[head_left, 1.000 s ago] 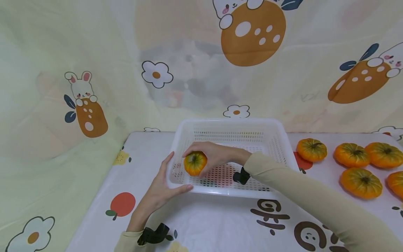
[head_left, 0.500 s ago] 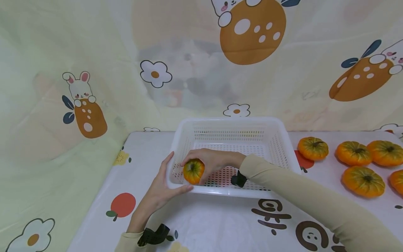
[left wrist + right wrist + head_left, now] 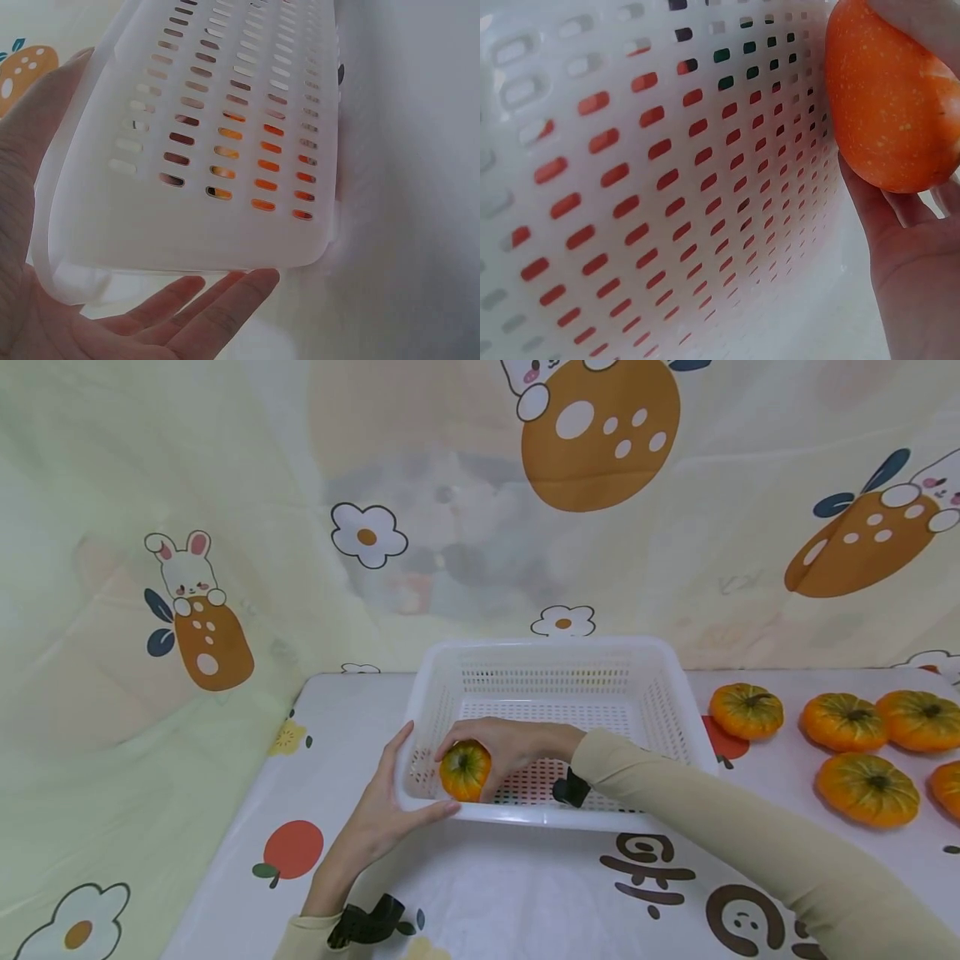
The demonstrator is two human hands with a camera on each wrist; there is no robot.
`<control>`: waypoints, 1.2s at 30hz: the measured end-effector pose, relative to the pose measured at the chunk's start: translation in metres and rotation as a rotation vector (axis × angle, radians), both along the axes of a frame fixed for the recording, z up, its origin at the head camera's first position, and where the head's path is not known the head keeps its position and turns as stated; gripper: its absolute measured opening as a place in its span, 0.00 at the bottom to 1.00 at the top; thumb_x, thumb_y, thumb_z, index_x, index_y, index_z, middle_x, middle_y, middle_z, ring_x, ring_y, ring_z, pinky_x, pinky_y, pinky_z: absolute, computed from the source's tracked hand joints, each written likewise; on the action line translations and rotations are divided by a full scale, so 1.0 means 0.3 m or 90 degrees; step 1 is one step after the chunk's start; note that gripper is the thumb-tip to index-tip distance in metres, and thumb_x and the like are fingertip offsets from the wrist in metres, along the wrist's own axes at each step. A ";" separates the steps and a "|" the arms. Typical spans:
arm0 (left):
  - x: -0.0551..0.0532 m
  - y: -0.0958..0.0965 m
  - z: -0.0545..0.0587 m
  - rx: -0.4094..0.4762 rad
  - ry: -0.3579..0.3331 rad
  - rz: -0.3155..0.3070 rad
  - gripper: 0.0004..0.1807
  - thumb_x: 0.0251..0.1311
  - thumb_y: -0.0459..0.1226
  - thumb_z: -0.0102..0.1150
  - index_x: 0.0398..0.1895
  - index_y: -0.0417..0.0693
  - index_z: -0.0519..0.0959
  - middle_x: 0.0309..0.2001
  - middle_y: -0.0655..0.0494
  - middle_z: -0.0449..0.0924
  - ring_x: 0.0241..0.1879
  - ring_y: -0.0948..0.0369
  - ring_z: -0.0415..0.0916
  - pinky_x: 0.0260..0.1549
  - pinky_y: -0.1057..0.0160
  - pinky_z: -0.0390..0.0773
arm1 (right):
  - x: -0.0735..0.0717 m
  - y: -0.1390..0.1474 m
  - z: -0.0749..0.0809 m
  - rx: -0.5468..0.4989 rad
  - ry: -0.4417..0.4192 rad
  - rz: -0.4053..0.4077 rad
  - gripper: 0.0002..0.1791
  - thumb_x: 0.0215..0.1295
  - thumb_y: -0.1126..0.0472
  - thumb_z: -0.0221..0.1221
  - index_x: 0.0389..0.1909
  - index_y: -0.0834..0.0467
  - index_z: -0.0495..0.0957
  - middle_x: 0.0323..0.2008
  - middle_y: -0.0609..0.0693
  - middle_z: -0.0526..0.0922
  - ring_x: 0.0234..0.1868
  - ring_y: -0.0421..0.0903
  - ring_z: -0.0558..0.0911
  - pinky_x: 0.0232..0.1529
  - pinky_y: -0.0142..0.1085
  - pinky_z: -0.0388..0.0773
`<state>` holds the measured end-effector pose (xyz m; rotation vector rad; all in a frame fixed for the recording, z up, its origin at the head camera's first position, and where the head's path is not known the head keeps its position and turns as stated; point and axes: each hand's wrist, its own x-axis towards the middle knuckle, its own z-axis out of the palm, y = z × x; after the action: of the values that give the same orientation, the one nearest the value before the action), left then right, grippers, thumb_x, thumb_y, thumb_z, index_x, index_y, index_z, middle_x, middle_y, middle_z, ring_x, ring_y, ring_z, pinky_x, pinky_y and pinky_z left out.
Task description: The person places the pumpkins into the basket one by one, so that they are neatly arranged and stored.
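The right hand [image 3: 504,745], thumb and fingers curled round a pumpkin [image 3: 465,772], holds it lower and closer to the near wall of the white basket [image 3: 540,816] than a second ago, so it looks almost down, though contact with the floor cannot be told. Just left of this grip, the left hand [image 3: 378,820] lies spread against the basket's corner, whose walls hem the grip in. Rightward, the sleeve [image 3: 720,802] crosses the rim; well beyond, other pumpkins [image 3: 867,791] lie on the tablecloth [image 3: 525,893].
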<state>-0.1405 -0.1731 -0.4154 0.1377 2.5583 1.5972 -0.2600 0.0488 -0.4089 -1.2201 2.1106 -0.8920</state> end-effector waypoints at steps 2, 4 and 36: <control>0.000 0.000 0.000 0.000 0.003 -0.004 0.66 0.51 0.48 0.82 0.85 0.59 0.44 0.79 0.48 0.61 0.70 0.45 0.67 0.68 0.34 0.67 | -0.002 0.001 -0.004 0.000 -0.005 -0.003 0.42 0.46 0.63 0.83 0.65 0.53 0.77 0.65 0.47 0.77 0.66 0.47 0.74 0.72 0.45 0.69; 0.000 0.000 0.002 -0.001 0.008 -0.009 0.65 0.52 0.48 0.81 0.86 0.58 0.44 0.79 0.47 0.61 0.69 0.45 0.67 0.68 0.33 0.67 | -0.003 0.002 -0.005 0.003 -0.012 -0.010 0.42 0.47 0.63 0.83 0.66 0.52 0.77 0.65 0.46 0.77 0.66 0.47 0.73 0.72 0.45 0.69; 0.001 -0.001 0.001 0.003 0.007 -0.009 0.66 0.51 0.51 0.82 0.85 0.60 0.44 0.79 0.47 0.61 0.69 0.44 0.68 0.68 0.32 0.67 | 0.004 0.011 -0.005 0.004 -0.047 -0.036 0.42 0.48 0.64 0.82 0.67 0.53 0.76 0.66 0.47 0.76 0.66 0.48 0.73 0.73 0.47 0.68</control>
<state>-0.1404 -0.1733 -0.4152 0.1659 2.5568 1.6012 -0.2588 0.0522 -0.4103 -1.1118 2.0961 -0.9400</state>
